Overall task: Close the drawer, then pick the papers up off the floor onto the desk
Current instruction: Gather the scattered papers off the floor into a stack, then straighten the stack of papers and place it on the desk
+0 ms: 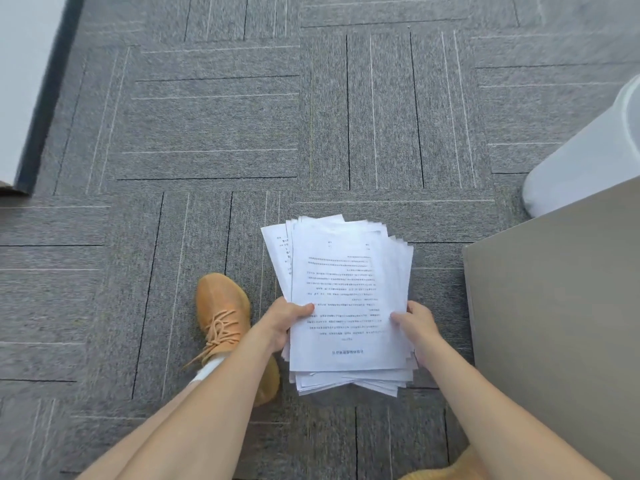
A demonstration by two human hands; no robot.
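Observation:
A thick, uneven stack of white printed papers (346, 289) is held above the grey carpet in the middle of the view. My left hand (287, 322) grips the stack's left edge, thumb on the top sheet. My right hand (417, 329) grips its right edge in the same way. The sheets are fanned out a little at the far and near ends. A grey flat surface (554, 306), probably the desk or a cabinet top, lies just to the right of the stack. No drawer shows.
An orange laced shoe (223, 313) on my foot stands on the carpet left of the papers. A white round bin (585, 157) stands at the right, behind the grey surface. A white wall with a dark skirting (45, 98) runs along the far left.

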